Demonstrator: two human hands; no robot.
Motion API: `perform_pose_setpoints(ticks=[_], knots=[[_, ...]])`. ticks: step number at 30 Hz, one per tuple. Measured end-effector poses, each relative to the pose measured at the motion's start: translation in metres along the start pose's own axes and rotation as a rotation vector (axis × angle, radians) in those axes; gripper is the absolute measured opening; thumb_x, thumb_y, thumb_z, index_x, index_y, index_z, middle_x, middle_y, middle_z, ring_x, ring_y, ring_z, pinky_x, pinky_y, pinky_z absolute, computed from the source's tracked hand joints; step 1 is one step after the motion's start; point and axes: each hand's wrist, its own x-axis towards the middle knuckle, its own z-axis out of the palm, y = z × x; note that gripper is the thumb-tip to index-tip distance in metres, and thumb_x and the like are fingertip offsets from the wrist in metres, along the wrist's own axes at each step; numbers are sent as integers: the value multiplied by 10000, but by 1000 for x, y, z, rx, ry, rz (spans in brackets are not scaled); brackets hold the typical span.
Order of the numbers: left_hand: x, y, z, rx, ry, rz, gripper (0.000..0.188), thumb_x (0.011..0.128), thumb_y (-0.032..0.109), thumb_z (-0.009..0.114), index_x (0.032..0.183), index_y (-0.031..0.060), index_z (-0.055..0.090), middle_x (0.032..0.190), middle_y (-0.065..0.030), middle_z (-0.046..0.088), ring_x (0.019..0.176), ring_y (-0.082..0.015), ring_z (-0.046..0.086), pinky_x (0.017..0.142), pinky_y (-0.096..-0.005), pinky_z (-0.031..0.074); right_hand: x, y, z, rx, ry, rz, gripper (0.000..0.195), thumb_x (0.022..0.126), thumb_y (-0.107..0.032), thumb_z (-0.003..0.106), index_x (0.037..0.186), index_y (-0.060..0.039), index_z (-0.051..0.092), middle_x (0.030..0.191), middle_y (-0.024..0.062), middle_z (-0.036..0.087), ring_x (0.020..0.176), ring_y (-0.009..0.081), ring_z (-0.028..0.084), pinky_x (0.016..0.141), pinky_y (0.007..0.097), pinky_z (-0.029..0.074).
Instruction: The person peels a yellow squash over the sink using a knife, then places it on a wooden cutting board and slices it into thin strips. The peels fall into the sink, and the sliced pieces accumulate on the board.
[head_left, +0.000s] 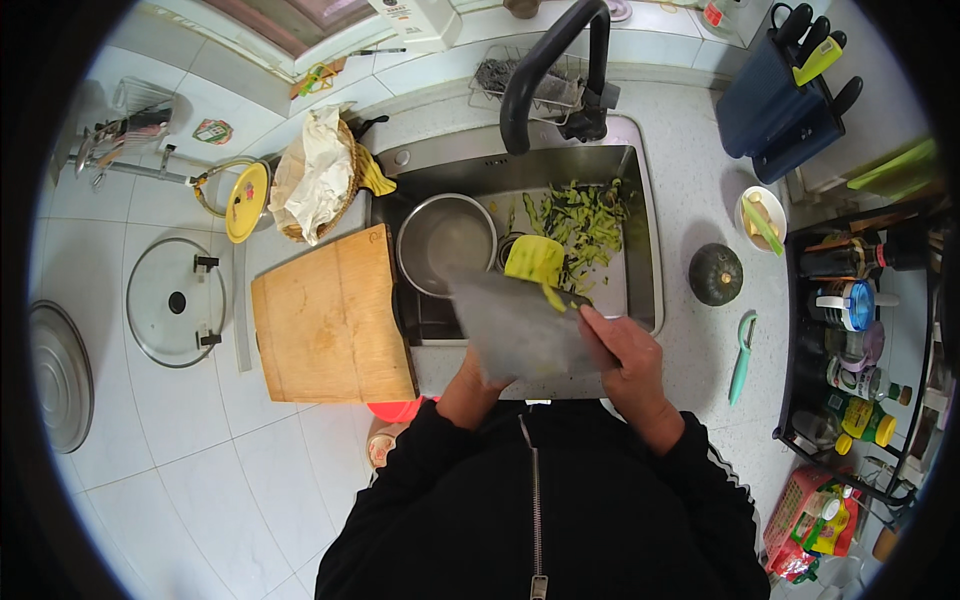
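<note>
Between my two hands is a grey plastic bag (525, 322), blurred and held over the sink's front edge. My left hand (480, 382) grips its lower left side and is partly hidden by it. With thumb and fingers, my right hand (630, 360) pinches the bag's right edge. A strip of green peel (553, 298) shows at the bag's upper rim. Just beyond lies a yellow-green rounded piece (534, 259); I cannot tell what it is. Many green peelings (589, 221) are strewn in the steel sink (641, 247), beside a round metal pot (448, 240).
A wooden cutting board (330, 322) overlaps the sink's left edge. Above the basin arches a black faucet (517, 90). On the right counter are a dark green squash (715, 274), a turquoise peeler (741, 360), a white bowl (761, 217) and a knife block (780, 105).
</note>
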Motion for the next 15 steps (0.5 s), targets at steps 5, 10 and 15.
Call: perform_pose_setpoints(ticks=[5, 10, 15], knots=[[19, -1, -59, -95, -118, 142, 702, 975, 601, 418, 1453, 88, 425, 1375, -169, 536, 1198, -324, 559, 1027, -484, 453, 1, -14, -3, -18, -36, -190, 412, 765, -54, 713, 1163, -162, 705, 666, 34, 471, 575, 227, 489, 537, 362, 366], [2, -7, 16, -234, -243, -98, 637, 956, 602, 467, 1372, 122, 503, 1212, -169, 603, 1083, -299, 618, 862, -450, 559, 6, -25, -9, -56, -155, -282, 396, 759, -73, 743, 1144, -160, 707, 671, 13, 486, 596, 202, 506, 556, 350, 357], [-7, -4, 42, -102, -34, -125, 645, 934, 627, 491, 1334, 123, 520, 1102, -170, 617, 997, -308, 637, 788, -429, 591, 9, -26, -7, -74, -172, -308, 388, 757, -69, 753, 1132, -156, 709, 664, 10, 475, 580, 204, 489, 557, 350, 354]])
